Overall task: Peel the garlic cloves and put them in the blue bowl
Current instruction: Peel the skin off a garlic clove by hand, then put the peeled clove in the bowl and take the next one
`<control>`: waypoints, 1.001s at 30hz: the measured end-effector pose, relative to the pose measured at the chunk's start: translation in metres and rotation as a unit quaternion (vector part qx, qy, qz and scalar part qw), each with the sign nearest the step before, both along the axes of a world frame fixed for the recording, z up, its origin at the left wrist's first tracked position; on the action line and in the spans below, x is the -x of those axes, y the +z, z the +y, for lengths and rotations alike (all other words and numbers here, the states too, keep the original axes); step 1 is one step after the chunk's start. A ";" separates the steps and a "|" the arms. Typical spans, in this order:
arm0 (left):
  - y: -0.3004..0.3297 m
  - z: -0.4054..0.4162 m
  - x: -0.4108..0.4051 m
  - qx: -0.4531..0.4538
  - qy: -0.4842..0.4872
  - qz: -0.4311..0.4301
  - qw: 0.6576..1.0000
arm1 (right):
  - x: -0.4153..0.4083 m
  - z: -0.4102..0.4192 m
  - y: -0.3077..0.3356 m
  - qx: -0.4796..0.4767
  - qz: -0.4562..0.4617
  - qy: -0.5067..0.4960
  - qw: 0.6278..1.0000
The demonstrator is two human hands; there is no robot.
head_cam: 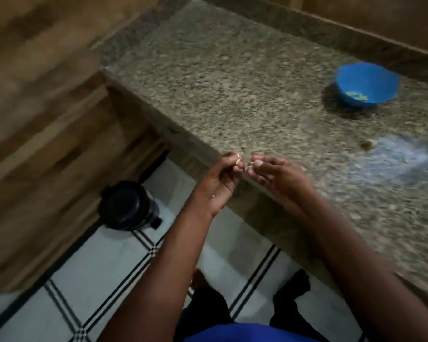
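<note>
The blue bowl (367,83) stands on the granite counter (232,90) at the far right, with a few pale peeled cloves at its bottom. My left hand (220,178) and my right hand (279,176) meet over the counter's front edge. Their fingertips pinch a small pale garlic clove (245,166) between them; the frame is blurred, so the clove is barely visible. A small brownish scrap (367,143) lies on the counter to the right of my hands.
A clear plastic bag (400,159) lies flat on the counter at the right. A black lidded bin (129,206) stands on the tiled floor to the left, below the counter, beside wooden cabinet fronts.
</note>
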State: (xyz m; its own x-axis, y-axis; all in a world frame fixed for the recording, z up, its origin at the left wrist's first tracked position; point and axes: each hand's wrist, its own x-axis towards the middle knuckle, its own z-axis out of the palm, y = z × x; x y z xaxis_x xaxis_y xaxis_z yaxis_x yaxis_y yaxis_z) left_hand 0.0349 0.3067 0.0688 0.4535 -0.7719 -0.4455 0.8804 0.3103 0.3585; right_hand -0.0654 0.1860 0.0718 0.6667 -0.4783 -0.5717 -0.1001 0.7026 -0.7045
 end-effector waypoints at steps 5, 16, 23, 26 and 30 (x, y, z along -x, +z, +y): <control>0.007 0.125 -0.078 0.049 0.066 -0.010 0.997 | -0.094 0.110 0.011 0.007 -0.021 0.073 0.997; -0.013 0.345 -0.197 -0.038 0.283 0.009 0.958 | -0.257 0.267 -0.006 0.054 -0.010 0.245 0.968; -0.049 0.414 -0.276 -0.072 0.348 0.014 0.935 | -0.361 0.313 -0.053 0.046 0.005 0.318 0.947; -0.069 0.425 -0.319 -0.090 0.327 0.014 0.941 | -0.409 0.327 -0.076 0.033 0.025 0.335 0.941; -0.098 0.436 -0.361 -0.109 0.302 0.047 0.946 | -0.458 0.343 -0.111 0.004 0.075 0.357 0.931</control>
State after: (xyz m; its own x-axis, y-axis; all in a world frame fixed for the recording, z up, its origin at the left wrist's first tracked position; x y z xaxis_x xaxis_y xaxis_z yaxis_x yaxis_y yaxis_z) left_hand 0.3957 0.7429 -0.0289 0.7325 -0.2709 -0.6245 0.5980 0.6945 0.4001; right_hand 0.3927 0.5291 -0.0388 0.7294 0.0507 -0.6822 -0.6368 0.4145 -0.6501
